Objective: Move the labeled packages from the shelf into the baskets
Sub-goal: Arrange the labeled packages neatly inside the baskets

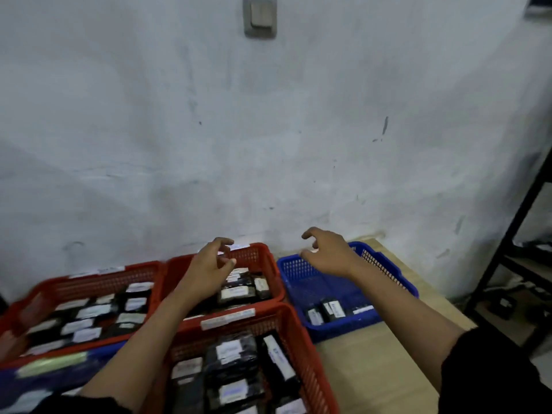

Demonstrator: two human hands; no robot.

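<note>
View from a head camera, looking down at a light wooden table [373, 369] pushed against a scuffed white wall [268, 130]. Both bare arms reach fwd over a cluster of plastic baskets. The left hand [209, 270] hovers above the red basket at the back centre [263, 258], fingers loosely curled, holding nothing. The right hand [328, 252] hovers over the blue basket [385, 264] on the right, fingers spread and bent, also empty — neither hand touches a basket or package.

Black packages w/ white labels fill most baskets. The red basket on the left [89, 279] holds a dense layer of them [89, 318]; the back-centre basket has several [242, 289]; the nearest red basket [307, 369], at the bottom centre, is packed [239, 369]. The blue basket holds only a few packages [331, 310], bunched at its near end. Another blue basket [44, 380] shows partly at bottom left, blurred.

At the far right stands a dark metal shelf [507, 243] — what's on it is too dim to make out. A grey switch plate [260, 16] sits high on the wall.
</note>
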